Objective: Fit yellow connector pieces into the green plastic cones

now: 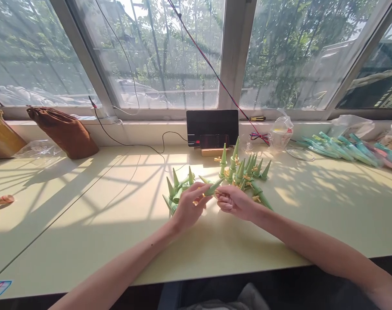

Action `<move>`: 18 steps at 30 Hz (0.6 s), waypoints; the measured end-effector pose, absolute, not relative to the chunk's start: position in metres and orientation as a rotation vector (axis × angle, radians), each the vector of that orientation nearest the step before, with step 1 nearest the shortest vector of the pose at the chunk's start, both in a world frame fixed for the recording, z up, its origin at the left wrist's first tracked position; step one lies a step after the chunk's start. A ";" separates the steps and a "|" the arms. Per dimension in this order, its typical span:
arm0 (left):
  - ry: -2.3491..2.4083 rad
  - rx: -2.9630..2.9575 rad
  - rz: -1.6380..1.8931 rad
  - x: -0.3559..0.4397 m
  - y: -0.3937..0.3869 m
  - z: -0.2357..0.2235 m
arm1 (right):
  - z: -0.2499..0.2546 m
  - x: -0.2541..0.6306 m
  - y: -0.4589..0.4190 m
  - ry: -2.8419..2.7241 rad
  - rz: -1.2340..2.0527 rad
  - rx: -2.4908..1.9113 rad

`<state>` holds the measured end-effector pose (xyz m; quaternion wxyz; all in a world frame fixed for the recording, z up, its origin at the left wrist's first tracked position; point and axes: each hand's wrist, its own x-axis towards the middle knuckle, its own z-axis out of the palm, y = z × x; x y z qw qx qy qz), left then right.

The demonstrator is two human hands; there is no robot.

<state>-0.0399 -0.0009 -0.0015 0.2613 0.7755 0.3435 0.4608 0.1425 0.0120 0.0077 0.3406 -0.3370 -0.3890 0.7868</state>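
My left hand [191,202] is closed around a pale green plastic cone [213,188], its pointed end up and to the right. Close beside it, my right hand [234,199] has its fingers curled in a pinch at a small yellowish piece [217,193], partly hidden by the fingers. Behind and left of my left hand is a group of similar green cones [175,177], some standing and some lying. Beyond my right hand stands a larger cluster of green cones [241,171] with small yellow pegs [247,177] sticking out sideways.
A black tablet [212,122] leans at the window, with a phone [214,141] on a wooden stand [212,152] before it. A brown pouch [65,133] is at left. At right are a plastic-wrapped cup [280,132] and bagged teal pieces [344,148]. A cable [136,145] crosses the table's back.
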 end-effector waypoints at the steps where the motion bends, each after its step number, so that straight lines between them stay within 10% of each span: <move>1: 0.934 2.087 1.252 -0.039 -0.001 -0.001 | 0.007 0.143 0.012 -1.008 2.060 -0.867; 18: 1.073 2.045 1.176 -0.039 -0.001 -0.005 | 0.004 0.144 0.011 -1.037 2.076 -0.715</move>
